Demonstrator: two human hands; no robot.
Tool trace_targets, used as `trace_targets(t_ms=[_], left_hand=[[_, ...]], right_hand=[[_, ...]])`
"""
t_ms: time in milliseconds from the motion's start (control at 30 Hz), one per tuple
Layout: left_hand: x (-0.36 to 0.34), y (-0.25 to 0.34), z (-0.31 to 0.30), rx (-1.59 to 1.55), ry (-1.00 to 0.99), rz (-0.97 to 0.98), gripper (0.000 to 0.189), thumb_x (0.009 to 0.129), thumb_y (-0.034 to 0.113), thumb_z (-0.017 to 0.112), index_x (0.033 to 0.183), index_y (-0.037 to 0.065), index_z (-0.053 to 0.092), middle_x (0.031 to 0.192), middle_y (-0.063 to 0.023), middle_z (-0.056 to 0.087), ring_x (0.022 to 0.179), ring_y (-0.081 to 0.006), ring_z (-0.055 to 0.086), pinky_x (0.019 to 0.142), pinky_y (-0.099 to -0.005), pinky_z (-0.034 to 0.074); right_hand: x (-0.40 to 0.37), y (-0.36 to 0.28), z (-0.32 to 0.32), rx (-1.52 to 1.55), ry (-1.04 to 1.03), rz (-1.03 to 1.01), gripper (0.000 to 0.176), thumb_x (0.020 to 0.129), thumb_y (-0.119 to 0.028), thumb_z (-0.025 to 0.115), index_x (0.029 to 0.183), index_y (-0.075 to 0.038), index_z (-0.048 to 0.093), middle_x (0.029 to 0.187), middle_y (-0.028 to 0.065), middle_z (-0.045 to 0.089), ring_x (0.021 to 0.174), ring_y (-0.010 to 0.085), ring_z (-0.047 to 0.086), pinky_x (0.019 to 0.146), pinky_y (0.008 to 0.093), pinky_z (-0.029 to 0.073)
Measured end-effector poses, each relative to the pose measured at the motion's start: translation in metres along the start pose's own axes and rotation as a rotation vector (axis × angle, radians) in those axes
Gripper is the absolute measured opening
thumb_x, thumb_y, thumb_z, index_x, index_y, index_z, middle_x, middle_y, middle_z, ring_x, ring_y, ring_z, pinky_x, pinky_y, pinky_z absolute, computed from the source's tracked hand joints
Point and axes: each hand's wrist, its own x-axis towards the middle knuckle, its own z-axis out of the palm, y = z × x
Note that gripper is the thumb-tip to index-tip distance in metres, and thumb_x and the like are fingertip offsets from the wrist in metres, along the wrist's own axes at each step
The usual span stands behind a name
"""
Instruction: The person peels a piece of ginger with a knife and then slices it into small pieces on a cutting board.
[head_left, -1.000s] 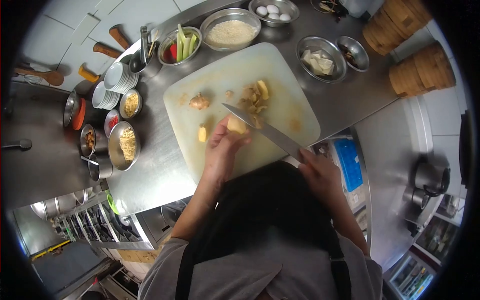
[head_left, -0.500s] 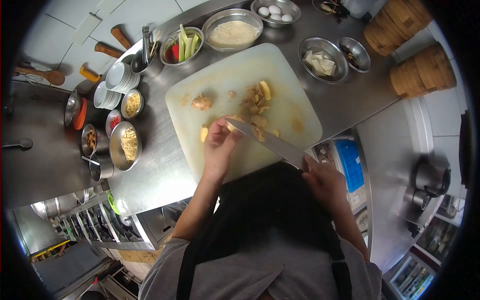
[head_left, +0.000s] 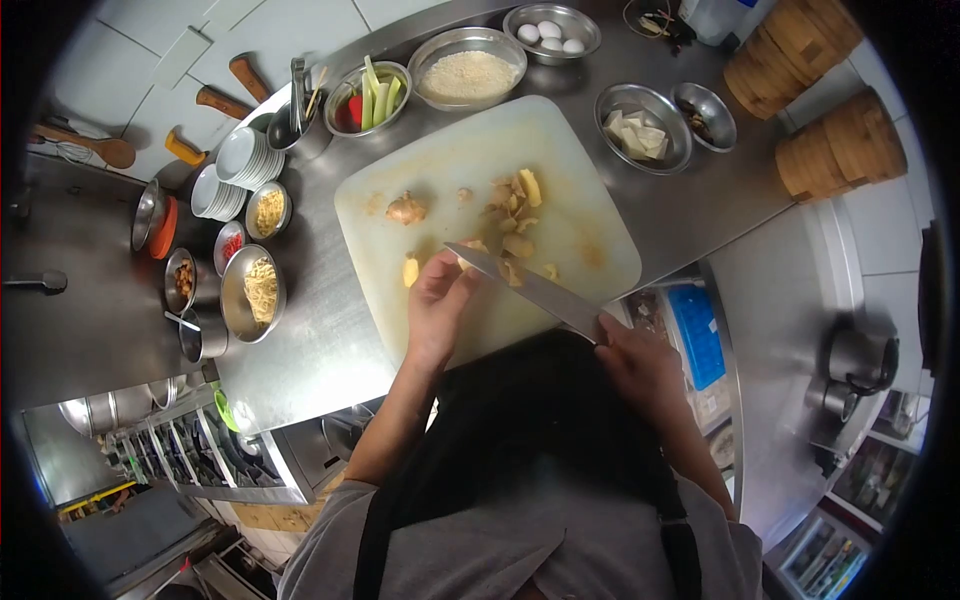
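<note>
My right hand (head_left: 642, 366) is wrapped round the handle of a broad kitchen knife (head_left: 545, 294), its blade pointing up and left. The tip end of the blade lies against a small piece of ginger (head_left: 464, 262) pinched in my left hand (head_left: 440, 303); the blade and fingers hide part of it. Both hands are over the near part of a white cutting board (head_left: 585, 165). Brown ginger peelings (head_left: 505, 208) lie in a heap beyond the blade. An unpeeled ginger knob (head_left: 406, 209) rests to the left, and a pale peeled piece (head_left: 411, 270) is beside my left hand.
Along the back stand metal bowls of cut vegetables (head_left: 375, 100), pale crumbs (head_left: 468, 76) and eggs (head_left: 550, 37). White chunks fill a bowl (head_left: 640, 138) at right, near bamboo steamers (head_left: 840, 150). Stacked white dishes (head_left: 245, 158) and a noodle-like food bowl (head_left: 258, 292) stand left.
The knife and right hand have shifted slightly left and down, the blade still at the ginger piece. My left hand keeps its pinch nearly in place. The whole view has tilted a little.
</note>
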Motion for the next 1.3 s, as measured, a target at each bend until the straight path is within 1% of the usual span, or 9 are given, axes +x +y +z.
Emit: trace_targets(t_ms=[267,333,467,700,900,1000,1067,1100,1300], left_hand=[[-0.010,-0.023,0.000,0.032,-0.099,-0.088,0.028,0.098,0.001,0.066,0.125,0.004,0.067,0.114,-0.0036,0.071,0.099,-0.0108,0.064,0.091,-0.0279,0.050],[-0.015,-0.018,0.011,0.277,-0.173,-0.055,0.029,0.096,0.001,0.069,0.125,0.003,0.067,0.114,-0.0031,0.071,0.098,-0.0095,0.063,0.088,-0.0262,0.051],[-0.011,0.003,0.006,1.013,-0.186,0.347,0.042,0.082,0.002,0.077,0.122,0.005,0.068,0.104,-0.0102,0.072,0.091,-0.0218,0.068,0.087,-0.0326,0.054],[-0.017,0.027,-0.028,1.342,-0.113,0.360,0.042,0.078,0.002,0.075,0.120,0.008,0.071,0.099,-0.0107,0.072,0.086,-0.0273,0.068,0.082,-0.0393,0.054],[0.014,0.055,-0.069,1.255,0.300,0.336,0.036,0.083,0.007,0.077,0.118,0.005,0.073,0.098,-0.0117,0.074,0.091,-0.0297,0.070,0.084,-0.0431,0.052],[0.028,0.044,-0.089,1.336,0.225,0.213,0.040,0.086,0.011,0.078,0.124,0.004,0.070,0.109,-0.0144,0.073,0.099,-0.0321,0.068,0.090,-0.0454,0.050],[0.028,0.041,-0.077,1.430,0.395,0.555,0.047,0.087,0.016,0.079,0.131,0.004,0.066,0.122,-0.0172,0.069,0.110,-0.0351,0.065,0.097,-0.0466,0.048],[0.023,0.047,-0.064,1.425,0.387,0.536,0.056,0.089,0.022,0.080,0.138,0.004,0.062,0.136,-0.0216,0.062,0.122,-0.0392,0.060,0.103,-0.0449,0.047],[0.035,0.029,0.028,1.232,0.143,0.747,0.090,0.076,0.038,0.089,0.151,0.007,0.049,0.157,-0.0211,0.042,0.144,-0.0409,0.042,0.117,-0.0579,0.031]], right_hand=[[0.012,0.003,0.013,0.043,-0.007,0.017,0.039,0.092,-0.024,0.078,0.129,-0.011,0.071,0.086,0.0134,0.070,0.074,0.0317,0.071,0.066,0.0411,0.056],[0.021,0.006,0.016,0.083,0.060,0.006,0.038,0.092,-0.023,0.078,0.127,-0.010,0.072,0.087,0.0137,0.070,0.074,0.0317,0.071,0.066,0.0404,0.056],[0.027,0.008,0.008,0.071,0.117,0.058,0.037,0.091,-0.022,0.079,0.126,-0.009,0.072,0.087,0.0132,0.071,0.072,0.0314,0.070,0.065,0.0396,0.055],[0.020,0.020,0.000,0.008,0.139,0.176,0.039,0.090,-0.020,0.080,0.128,-0.010,0.072,0.090,0.0128,0.071,0.079,0.0282,0.071,0.071,0.0375,0.056],[0.020,0.029,0.001,0.061,0.103,0.215,0.039,0.091,-0.019,0.080,0.128,-0.009,0.073,0.096,0.0142,0.072,0.083,0.0285,0.072,0.074,0.0364,0.056],[0.025,0.024,-0.001,0.048,0.092,0.210,0.039,0.090,-0.018,0.081,0.127,-0.009,0.072,0.097,0.0141,0.072,0.083,0.0286,0.072,0.074,0.0366,0.057],[0.026,0.022,-0.001,0.021,0.103,0.212,0.040,0.089,-0.018,0.081,0.128,-0.009,0.072,0.097,0.0139,0.072,0.083,0.0287,0.071,0.074,0.0368,0.057],[0.025,0.022,0.000,0.002,0.131,0.171,0.043,0.088,-0.017,0.082,0.129,-0.009,0.071,0.096,0.0138,0.071,0.082,0.0288,0.071,0.073,0.0374,0.057],[0.033,0.013,0.016,-0.056,0.152,-0.009,0.053,0.084,-0.015,0.084,0.134,-0.010,0.067,0.091,0.0132,0.068,0.077,0.0304,0.068,0.069,0.0406,0.055]])
